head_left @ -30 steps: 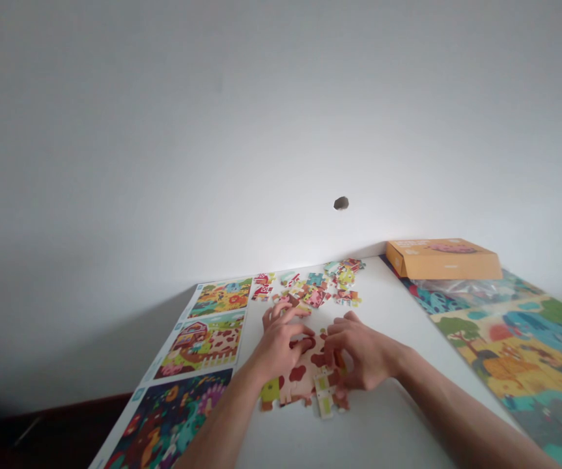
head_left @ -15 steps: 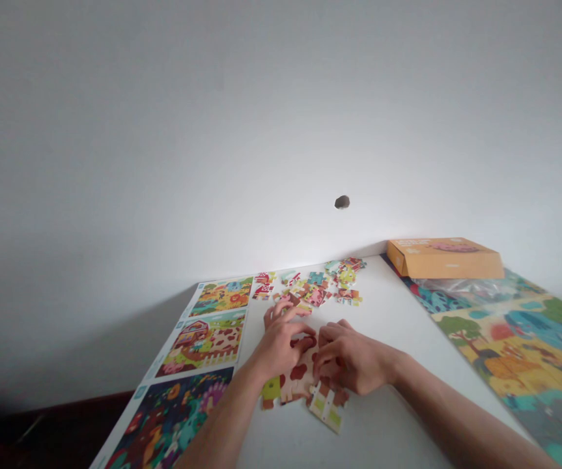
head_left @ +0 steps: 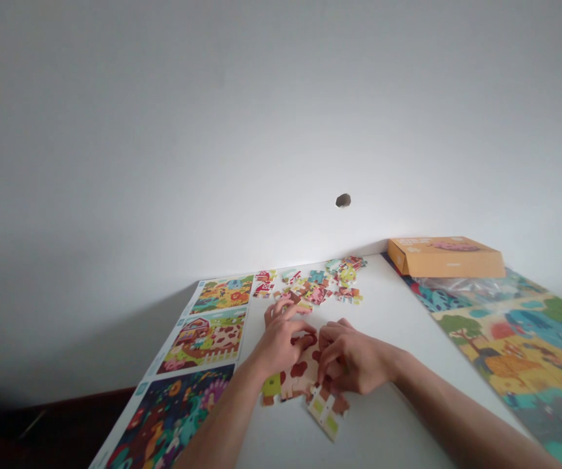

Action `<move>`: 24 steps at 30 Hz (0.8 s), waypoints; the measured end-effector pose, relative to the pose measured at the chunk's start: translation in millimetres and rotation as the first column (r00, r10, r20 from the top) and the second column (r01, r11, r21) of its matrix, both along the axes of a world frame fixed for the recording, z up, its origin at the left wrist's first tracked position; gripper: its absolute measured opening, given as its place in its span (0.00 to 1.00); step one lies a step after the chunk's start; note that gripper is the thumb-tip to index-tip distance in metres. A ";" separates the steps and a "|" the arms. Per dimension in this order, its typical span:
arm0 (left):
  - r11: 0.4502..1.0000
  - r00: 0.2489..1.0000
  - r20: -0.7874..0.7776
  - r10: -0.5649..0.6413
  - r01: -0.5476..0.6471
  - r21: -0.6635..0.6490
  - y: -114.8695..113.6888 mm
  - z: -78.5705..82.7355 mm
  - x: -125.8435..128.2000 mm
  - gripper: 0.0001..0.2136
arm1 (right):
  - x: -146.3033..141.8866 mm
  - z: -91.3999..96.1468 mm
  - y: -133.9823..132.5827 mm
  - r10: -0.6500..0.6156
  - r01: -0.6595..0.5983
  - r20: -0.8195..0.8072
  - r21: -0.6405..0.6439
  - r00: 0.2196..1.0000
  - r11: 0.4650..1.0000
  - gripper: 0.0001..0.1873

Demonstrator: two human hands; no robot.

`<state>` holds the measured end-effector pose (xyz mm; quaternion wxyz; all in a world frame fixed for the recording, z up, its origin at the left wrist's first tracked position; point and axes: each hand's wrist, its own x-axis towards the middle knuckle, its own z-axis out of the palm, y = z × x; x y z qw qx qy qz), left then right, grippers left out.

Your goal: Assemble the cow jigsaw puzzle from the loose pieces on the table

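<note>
We are joining a brown-spotted jigsaw section (head_left: 296, 381) on the white table (head_left: 398, 404), our left hand (head_left: 281, 342) and right hand (head_left: 356, 361) curled onto it, any grip unclear, and the askew fence piece (head_left: 323, 417) at its near edge looks to need seating next.

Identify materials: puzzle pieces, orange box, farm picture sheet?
Puzzle pieces: probably matte printed card, judging by their thick-looking cut edges. Orange box: likely printed cardboard, with crisp folded edges. Farm picture sheet: perhaps thin coated paper, lying flat, though the view leaves that open.
</note>
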<state>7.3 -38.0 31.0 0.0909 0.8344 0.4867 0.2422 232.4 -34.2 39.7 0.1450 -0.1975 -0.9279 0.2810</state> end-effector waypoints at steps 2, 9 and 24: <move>1.000 1.000 -0.001 -0.001 0.001 0.002 0.4 -0.2 0.0 0.07 | 0.9 1.3 0.5 -0.010 0.010 0.008 0.004 1.000 1.000 0.12; 1.000 1.000 -0.011 0.005 -0.005 0.009 1.2 -0.9 -1.0 0.07 | 1.9 7.9 0.6 0.001 -0.004 0.079 0.028 0.997 1.000 0.13; 1.000 1.000 -0.006 -0.009 0.009 0.006 0.4 0.6 -0.8 0.09 | -2.6 6.8 -4.1 0.051 -0.052 0.014 0.023 0.999 0.998 0.14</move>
